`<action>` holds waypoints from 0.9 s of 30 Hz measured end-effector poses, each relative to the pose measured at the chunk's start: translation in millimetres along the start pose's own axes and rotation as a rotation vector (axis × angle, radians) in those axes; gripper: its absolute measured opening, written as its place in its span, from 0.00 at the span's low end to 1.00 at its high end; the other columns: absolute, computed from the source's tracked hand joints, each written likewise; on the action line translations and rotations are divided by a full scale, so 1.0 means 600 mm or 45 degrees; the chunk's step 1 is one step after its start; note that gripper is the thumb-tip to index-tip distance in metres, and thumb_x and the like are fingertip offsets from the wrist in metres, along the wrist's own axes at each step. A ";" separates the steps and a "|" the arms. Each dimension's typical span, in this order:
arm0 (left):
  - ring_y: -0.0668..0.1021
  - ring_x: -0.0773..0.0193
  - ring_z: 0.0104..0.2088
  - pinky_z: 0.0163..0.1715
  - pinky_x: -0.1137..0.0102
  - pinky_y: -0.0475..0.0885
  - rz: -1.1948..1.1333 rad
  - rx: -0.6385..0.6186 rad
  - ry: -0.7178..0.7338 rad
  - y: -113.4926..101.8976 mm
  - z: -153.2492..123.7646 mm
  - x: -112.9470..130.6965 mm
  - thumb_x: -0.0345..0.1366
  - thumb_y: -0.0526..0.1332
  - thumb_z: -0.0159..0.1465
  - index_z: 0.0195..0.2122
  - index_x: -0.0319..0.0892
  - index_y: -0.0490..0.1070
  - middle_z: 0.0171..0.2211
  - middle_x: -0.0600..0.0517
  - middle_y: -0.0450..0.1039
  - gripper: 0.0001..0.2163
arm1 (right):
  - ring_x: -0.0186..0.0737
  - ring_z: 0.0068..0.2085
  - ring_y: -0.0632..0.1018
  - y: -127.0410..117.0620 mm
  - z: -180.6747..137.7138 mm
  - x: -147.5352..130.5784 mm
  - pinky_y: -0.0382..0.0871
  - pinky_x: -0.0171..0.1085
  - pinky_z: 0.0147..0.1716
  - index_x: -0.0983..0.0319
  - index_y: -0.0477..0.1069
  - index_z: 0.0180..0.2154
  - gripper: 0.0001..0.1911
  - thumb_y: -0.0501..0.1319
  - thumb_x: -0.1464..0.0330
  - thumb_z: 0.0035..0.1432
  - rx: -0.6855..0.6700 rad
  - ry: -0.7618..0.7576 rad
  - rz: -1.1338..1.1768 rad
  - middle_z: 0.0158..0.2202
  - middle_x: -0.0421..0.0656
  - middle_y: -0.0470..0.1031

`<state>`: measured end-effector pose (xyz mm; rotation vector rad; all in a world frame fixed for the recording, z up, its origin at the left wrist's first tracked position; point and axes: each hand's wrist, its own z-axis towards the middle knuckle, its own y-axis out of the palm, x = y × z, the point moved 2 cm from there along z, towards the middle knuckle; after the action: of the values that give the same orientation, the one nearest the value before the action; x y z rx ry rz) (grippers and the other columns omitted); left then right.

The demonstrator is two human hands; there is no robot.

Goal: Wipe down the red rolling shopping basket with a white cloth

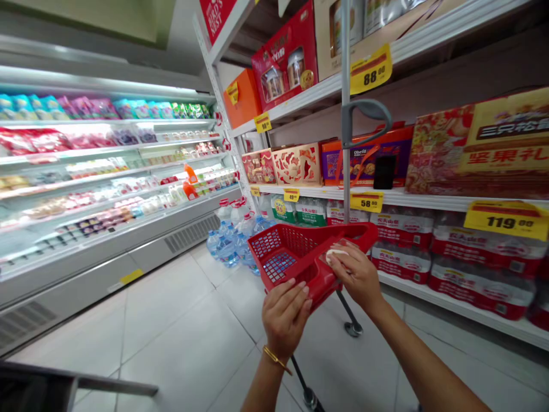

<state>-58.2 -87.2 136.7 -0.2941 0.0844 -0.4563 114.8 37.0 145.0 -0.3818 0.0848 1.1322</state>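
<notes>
A red plastic shopping basket (283, 254) on a wheeled frame is tilted up in front of me. My left hand (286, 316) is closed on the basket's near rim from below, a gold bangle on the wrist. My right hand (355, 271) presses a small white cloth (335, 252) against the red rim at the basket's right side, fingers curled over it. The basket's grey pole and handle (359, 111) rise straight up behind it. The basket looks empty inside.
Shelves (433, 200) on the right hold gift boxes, bottled-water packs (467, 274) and yellow price tags (506, 219). Large water jugs (229, 237) stand on the floor ahead. A lit chilled cabinet (107, 171) runs along the left. White floor tiles (171, 326) lie between.
</notes>
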 end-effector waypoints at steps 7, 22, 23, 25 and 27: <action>0.82 0.62 0.42 0.43 0.66 0.77 0.062 -0.019 0.012 0.000 0.000 -0.005 0.32 0.59 0.67 0.44 0.44 0.77 0.39 0.52 0.82 0.08 | 0.42 0.40 0.82 0.009 -0.002 -0.008 0.75 0.43 0.45 0.58 0.77 0.36 0.10 0.57 0.66 0.65 0.047 -0.016 -0.047 0.35 0.43 0.82; 0.82 0.59 0.44 0.43 0.64 0.80 -0.008 -0.006 -0.102 -0.004 -0.003 -0.006 0.33 0.61 0.66 0.45 0.46 0.78 0.38 0.51 0.83 0.09 | 0.43 0.41 0.80 0.018 -0.013 0.005 0.73 0.43 0.45 0.59 0.77 0.37 0.12 0.56 0.63 0.66 0.008 -0.007 0.006 0.38 0.45 0.81; 0.82 0.58 0.45 0.43 0.62 0.79 -0.024 -0.024 -0.122 -0.006 -0.003 -0.005 0.33 0.60 0.66 0.45 0.46 0.78 0.38 0.50 0.83 0.09 | 0.44 0.41 0.80 0.018 -0.012 0.005 0.73 0.43 0.45 0.59 0.77 0.37 0.12 0.56 0.63 0.66 -0.009 0.000 0.013 0.38 0.45 0.81; 0.81 0.57 0.47 0.45 0.60 0.79 -0.052 -0.064 -0.164 -0.008 -0.002 -0.004 0.33 0.60 0.66 0.43 0.45 0.78 0.39 0.49 0.83 0.08 | 0.44 0.42 0.79 0.017 -0.012 0.006 0.73 0.45 0.46 0.60 0.77 0.38 0.13 0.56 0.63 0.66 -0.034 0.025 0.020 0.38 0.46 0.81; 0.80 0.55 0.50 0.47 0.58 0.78 -0.058 -0.098 -0.201 -0.009 -0.001 -0.003 0.33 0.61 0.66 0.44 0.44 0.78 0.40 0.48 0.83 0.08 | 0.44 0.42 0.79 0.017 -0.011 0.005 0.72 0.45 0.47 0.60 0.78 0.38 0.13 0.56 0.62 0.66 -0.067 0.020 0.028 0.38 0.47 0.81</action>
<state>-62.4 -91.2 137.9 -0.4074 -0.0590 -0.4739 108.1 41.3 135.4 -0.4373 0.0736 1.1553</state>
